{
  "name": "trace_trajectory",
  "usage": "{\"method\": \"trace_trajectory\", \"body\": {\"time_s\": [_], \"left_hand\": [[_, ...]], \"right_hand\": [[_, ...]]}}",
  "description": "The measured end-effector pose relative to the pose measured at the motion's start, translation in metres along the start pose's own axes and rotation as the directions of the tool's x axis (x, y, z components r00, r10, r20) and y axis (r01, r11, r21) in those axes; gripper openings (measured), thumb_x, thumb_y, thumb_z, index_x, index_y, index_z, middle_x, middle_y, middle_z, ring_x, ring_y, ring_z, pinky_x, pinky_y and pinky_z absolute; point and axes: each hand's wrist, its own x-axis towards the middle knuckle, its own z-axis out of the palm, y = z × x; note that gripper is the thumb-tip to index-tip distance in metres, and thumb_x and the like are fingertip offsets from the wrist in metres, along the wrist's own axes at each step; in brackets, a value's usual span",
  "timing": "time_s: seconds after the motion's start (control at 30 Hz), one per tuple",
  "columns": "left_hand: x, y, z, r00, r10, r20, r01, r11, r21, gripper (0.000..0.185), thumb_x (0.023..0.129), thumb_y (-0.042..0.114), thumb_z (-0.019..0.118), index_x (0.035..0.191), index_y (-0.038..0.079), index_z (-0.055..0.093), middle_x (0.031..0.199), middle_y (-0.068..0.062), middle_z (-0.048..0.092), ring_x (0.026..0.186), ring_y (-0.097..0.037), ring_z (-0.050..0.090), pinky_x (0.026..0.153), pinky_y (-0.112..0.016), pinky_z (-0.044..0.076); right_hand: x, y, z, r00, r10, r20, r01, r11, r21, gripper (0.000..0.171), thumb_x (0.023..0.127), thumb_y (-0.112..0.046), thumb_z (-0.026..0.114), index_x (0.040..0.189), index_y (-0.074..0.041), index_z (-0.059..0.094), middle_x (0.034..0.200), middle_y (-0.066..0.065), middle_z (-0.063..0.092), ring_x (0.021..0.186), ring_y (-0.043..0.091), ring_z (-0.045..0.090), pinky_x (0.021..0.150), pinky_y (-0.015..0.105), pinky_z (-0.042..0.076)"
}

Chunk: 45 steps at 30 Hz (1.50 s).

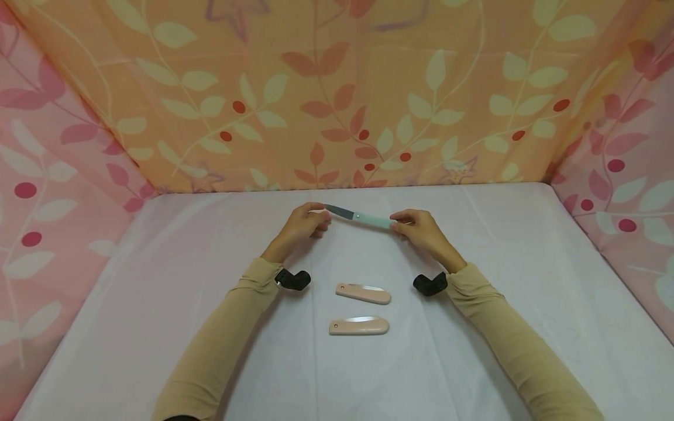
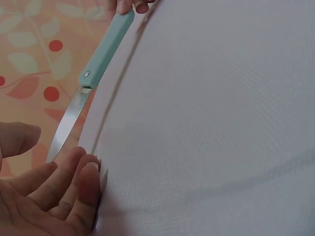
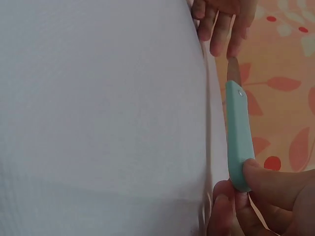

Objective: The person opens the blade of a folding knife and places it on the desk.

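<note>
An unfolded pocket knife with a mint-green handle (image 1: 372, 220) and steel blade (image 1: 339, 211) hangs above the white table. My right hand (image 1: 418, 230) pinches the end of the handle (image 3: 238, 142). My left hand (image 1: 304, 224) pinches the blade tip (image 2: 66, 129) between its fingertips. Two folded pocket knives with pink handles lie nearer to me between my forearms, one (image 1: 363, 293) behind the other (image 1: 359, 325).
The white cloth-covered table (image 1: 526, 280) ends at leaf-patterned fabric walls, orange at the back (image 1: 337, 93) and pink at both sides. Black wrist cameras (image 1: 292, 279) sit on both forearms.
</note>
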Motion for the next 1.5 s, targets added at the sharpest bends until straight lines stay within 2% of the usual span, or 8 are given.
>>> {"method": "trace_trajectory", "body": {"time_s": [0.17, 0.4, 0.6, 0.87, 1.13, 1.33, 1.5], "left_hand": [[0.002, -0.004, 0.0, 1.0, 0.005, 0.021, -0.006, 0.998, 0.062, 0.046, 0.101, 0.021, 0.055, 0.143, 0.003, 0.047, 0.12, -0.02, 0.067, 0.089, -0.015, 0.063, 0.073, -0.021, 0.053], [0.004, -0.007, 0.0, 0.999, 0.041, 0.033, -0.045, 0.989, 0.138, 0.046, 0.101, 0.016, 0.055, 0.144, 0.001, 0.047, 0.117, -0.019, 0.067, 0.076, -0.01, 0.059, 0.066, -0.018, 0.049], [0.005, -0.008, 0.001, 0.997, 0.071, 0.024, -0.074, 0.984, 0.16, 0.045, 0.1, 0.011, 0.056, 0.142, -0.002, 0.048, 0.119, -0.021, 0.067, 0.074, -0.009, 0.06, 0.064, -0.017, 0.048], [0.002, -0.006, 0.001, 0.996, 0.09, 0.021, -0.091, 0.989, 0.113, 0.04, 0.099, 0.008, 0.058, 0.138, 0.001, 0.053, 0.119, -0.022, 0.066, 0.082, -0.014, 0.063, 0.066, -0.019, 0.05], [-0.003, -0.007, 0.002, 0.989, 0.143, 0.027, -0.146, 0.979, 0.14, 0.038, 0.098, 0.009, 0.059, 0.135, 0.001, 0.057, 0.113, -0.02, 0.066, 0.08, -0.015, 0.061, 0.067, -0.02, 0.049], [-0.014, -0.001, 0.005, 0.989, 0.133, 0.058, -0.141, 0.977, 0.158, 0.037, 0.099, 0.013, 0.06, 0.135, 0.005, 0.058, 0.112, -0.015, 0.065, 0.083, -0.019, 0.058, 0.065, -0.023, 0.047], [-0.022, 0.0, 0.007, 0.986, 0.143, 0.084, -0.154, 0.976, 0.151, 0.037, 0.098, 0.013, 0.062, 0.134, 0.004, 0.058, 0.113, -0.015, 0.064, 0.081, -0.019, 0.058, 0.061, -0.023, 0.046]], "right_hand": [[0.004, 0.001, 0.0, 1.0, 0.023, 0.019, -0.021, 0.998, -0.063, 0.034, 0.099, -0.016, 0.061, 0.127, 0.004, 0.063, 0.112, 0.024, 0.068, 0.089, 0.025, 0.063, 0.07, 0.022, 0.048], [0.009, 0.002, 0.003, 0.999, 0.019, -0.025, -0.023, 0.985, -0.173, 0.031, 0.098, -0.015, 0.062, 0.123, 0.002, 0.066, 0.118, 0.022, 0.069, 0.102, 0.03, 0.064, 0.076, 0.023, 0.046], [0.011, 0.002, 0.003, 0.999, 0.016, -0.036, -0.023, 0.979, -0.202, 0.031, 0.098, -0.015, 0.061, 0.124, 0.003, 0.066, 0.12, 0.023, 0.068, 0.1, 0.029, 0.063, 0.077, 0.026, 0.046], [0.009, 0.003, 0.003, 0.998, 0.038, -0.044, -0.045, 0.981, -0.191, 0.035, 0.099, -0.018, 0.06, 0.127, 0.002, 0.061, 0.118, 0.021, 0.066, 0.106, 0.03, 0.064, 0.089, 0.036, 0.049], [0.0, 0.002, -0.002, 0.999, 0.031, -0.041, -0.038, 0.985, -0.171, 0.037, 0.098, -0.019, 0.061, 0.129, 0.001, 0.059, 0.117, 0.021, 0.064, 0.094, 0.026, 0.065, 0.071, 0.022, 0.048], [-0.01, -0.003, -0.004, 0.999, 0.026, -0.034, -0.031, 0.987, -0.157, 0.037, 0.098, -0.021, 0.062, 0.129, 0.001, 0.059, 0.118, 0.02, 0.063, 0.101, 0.032, 0.068, 0.075, 0.024, 0.05], [-0.022, -0.008, -0.006, 1.0, 0.02, -0.012, -0.022, 0.988, -0.154, 0.038, 0.097, -0.023, 0.064, 0.128, -0.002, 0.06, 0.119, 0.019, 0.065, 0.099, 0.03, 0.067, 0.077, 0.026, 0.05]]}}
